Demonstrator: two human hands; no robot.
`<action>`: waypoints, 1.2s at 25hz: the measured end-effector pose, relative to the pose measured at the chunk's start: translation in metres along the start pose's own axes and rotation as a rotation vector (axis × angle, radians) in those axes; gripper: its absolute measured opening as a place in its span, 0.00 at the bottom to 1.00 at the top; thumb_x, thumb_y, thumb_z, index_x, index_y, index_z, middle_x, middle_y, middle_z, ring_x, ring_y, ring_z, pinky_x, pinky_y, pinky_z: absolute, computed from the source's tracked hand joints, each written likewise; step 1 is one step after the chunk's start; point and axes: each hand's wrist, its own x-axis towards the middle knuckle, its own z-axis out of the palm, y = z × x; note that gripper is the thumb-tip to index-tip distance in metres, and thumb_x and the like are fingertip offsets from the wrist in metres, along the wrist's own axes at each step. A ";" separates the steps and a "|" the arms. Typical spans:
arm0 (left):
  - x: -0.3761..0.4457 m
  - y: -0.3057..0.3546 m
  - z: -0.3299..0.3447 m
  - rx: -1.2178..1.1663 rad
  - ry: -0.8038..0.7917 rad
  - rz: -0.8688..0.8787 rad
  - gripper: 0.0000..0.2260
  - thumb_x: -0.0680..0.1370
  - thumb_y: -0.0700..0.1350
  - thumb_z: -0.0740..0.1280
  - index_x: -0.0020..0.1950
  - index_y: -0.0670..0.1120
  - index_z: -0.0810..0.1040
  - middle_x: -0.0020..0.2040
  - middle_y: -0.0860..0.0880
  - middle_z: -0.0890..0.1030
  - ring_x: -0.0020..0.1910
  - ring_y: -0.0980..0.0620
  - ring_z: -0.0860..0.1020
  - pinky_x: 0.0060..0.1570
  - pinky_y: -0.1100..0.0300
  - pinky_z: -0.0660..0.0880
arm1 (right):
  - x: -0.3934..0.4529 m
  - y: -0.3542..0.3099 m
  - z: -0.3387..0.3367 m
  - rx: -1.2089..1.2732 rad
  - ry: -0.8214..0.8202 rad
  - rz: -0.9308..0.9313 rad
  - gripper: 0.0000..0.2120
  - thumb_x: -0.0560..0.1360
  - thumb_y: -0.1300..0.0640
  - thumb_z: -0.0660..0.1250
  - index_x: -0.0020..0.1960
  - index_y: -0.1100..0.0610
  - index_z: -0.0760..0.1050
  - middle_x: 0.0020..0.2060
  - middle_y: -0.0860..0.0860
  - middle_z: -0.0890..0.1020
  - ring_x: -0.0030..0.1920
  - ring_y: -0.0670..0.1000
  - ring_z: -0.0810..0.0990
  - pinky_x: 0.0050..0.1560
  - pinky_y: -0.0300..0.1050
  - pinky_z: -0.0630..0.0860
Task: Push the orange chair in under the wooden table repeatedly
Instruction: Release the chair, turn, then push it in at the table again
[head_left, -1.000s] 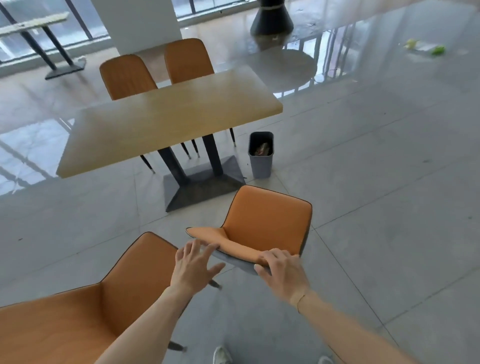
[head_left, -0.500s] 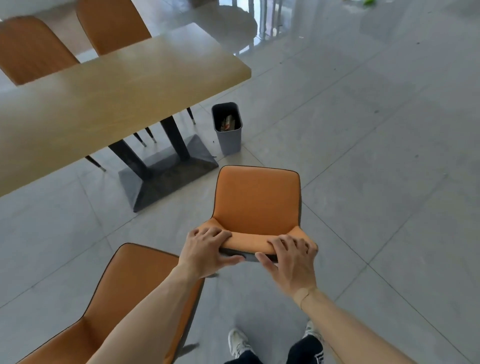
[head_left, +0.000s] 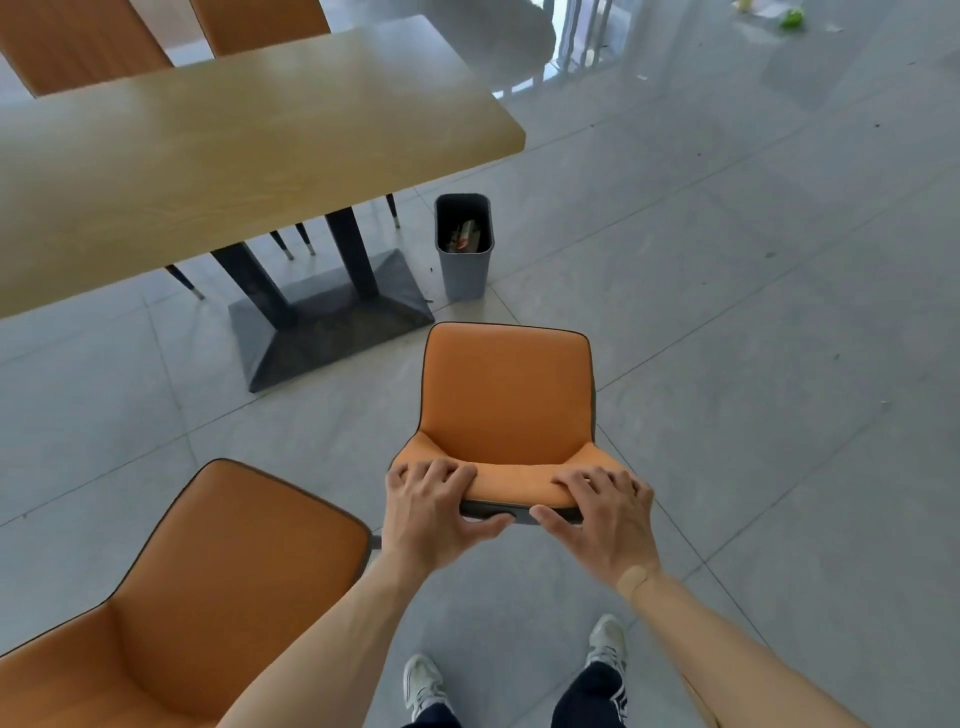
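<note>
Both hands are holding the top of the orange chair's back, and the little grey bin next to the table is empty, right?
Not quite. The head view shows something lying inside the grey bin, so it is not empty. The rest is right: the left hand and right hand both grip the top of the orange chair back, beside the table.

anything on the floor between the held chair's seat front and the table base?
Head view: only bare grey floor tile between the orange chair and the table base. The grey bin stands just right of that line, beside the base.
</note>
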 end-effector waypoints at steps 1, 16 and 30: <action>0.003 0.008 0.003 0.002 0.010 -0.025 0.32 0.69 0.77 0.54 0.56 0.56 0.79 0.53 0.54 0.82 0.54 0.48 0.78 0.59 0.42 0.70 | 0.005 0.009 -0.003 -0.003 -0.008 -0.021 0.33 0.71 0.22 0.44 0.55 0.43 0.75 0.52 0.44 0.79 0.52 0.52 0.72 0.56 0.53 0.64; 0.061 0.162 0.038 0.012 0.055 -0.607 0.33 0.68 0.78 0.55 0.57 0.55 0.78 0.53 0.53 0.82 0.56 0.49 0.77 0.61 0.47 0.67 | 0.145 0.139 -0.060 -0.116 -0.275 -0.531 0.44 0.64 0.18 0.37 0.63 0.42 0.70 0.61 0.45 0.75 0.59 0.53 0.68 0.60 0.54 0.56; 0.127 0.059 0.013 0.001 -0.011 -0.593 0.32 0.67 0.78 0.56 0.60 0.59 0.75 0.59 0.55 0.78 0.59 0.51 0.74 0.59 0.47 0.66 | 0.228 0.071 -0.046 -0.044 -0.253 -0.543 0.41 0.65 0.18 0.39 0.62 0.41 0.71 0.59 0.44 0.75 0.58 0.53 0.66 0.58 0.55 0.58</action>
